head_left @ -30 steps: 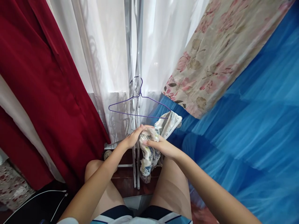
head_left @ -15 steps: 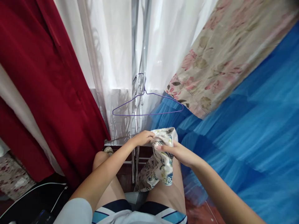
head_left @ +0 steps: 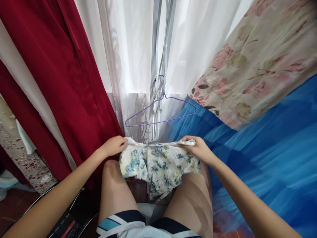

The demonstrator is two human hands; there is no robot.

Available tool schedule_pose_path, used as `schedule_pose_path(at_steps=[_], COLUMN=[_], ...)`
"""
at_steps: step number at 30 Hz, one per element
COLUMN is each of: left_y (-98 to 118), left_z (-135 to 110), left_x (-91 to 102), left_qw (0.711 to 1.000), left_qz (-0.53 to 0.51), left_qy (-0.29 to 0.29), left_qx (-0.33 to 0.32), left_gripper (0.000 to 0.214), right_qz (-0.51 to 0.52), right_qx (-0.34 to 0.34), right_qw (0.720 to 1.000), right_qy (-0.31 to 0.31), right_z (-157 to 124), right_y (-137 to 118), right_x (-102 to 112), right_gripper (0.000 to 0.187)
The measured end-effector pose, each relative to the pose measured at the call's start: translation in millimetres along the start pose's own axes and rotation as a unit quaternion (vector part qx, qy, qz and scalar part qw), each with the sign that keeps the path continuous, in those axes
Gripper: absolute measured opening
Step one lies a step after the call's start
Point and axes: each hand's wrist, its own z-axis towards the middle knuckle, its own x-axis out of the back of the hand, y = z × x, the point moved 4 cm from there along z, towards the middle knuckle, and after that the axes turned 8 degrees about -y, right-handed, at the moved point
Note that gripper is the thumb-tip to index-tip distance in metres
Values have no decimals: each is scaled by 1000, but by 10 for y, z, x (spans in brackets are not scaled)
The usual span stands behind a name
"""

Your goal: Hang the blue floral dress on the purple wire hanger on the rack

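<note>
A white garment (head_left: 160, 165) with a blue, green and yellow floral print is stretched sideways above my thighs; its exact kind does not show. My left hand (head_left: 115, 146) pinches the left end of its upper edge. At the other end, my right hand (head_left: 200, 150) grips the same edge, its thumb lying along the cloth. The lower part hangs loose and uneven between my knees. Just beyond it a thin purple hanger (head_left: 160, 121) hangs bare, slightly tilted, from a metal stand (head_left: 158, 43).
Red cloth (head_left: 81, 89) hangs at the left, with white curtains (head_left: 128, 49) behind the stand. Floral fabric (head_left: 235, 76) and blue tulle (head_left: 267, 158) fill the right side. A black object with a red strip (head_left: 68, 229) lies low at the left.
My hands have moved apart, the left one leftward and the right one slightly right. The bunched garment is now spread wide between them. The view has shifted, and the hanger's tilt differs.
</note>
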Motion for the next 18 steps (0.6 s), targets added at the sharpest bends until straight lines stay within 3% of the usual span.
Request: schedule_pose_path(at_steps=[4,7,9,11,15,18], left_y=[295,570,775,979,1277,1283], left_z=[227,403,494,583,753,815], left_x=[562,744,730,626,359,288], left_qw=[994,984,975,968,949,935], left_qz=[84,113,135,152,183,201], left_qy=[25,47,64,65,62,157], left_qx=[-70,-132,-166,-190,-249,-246], left_gripper=[12,25,33,35,25,25], right_qz=[-89,-155,-188,-190,-151,-136], right_qx=[93,106,76,58,93,133], right_qw=[986,970,968,971,976,956], right_qy=[107,156,145,132,123,225], right_z=[436,699,808,824,594,310], right_y=[-149,-164,-123,-103,-186,-257], right_x=[84,161,140,62,-94,73], right_gripper=[35,40,32,36,35,36])
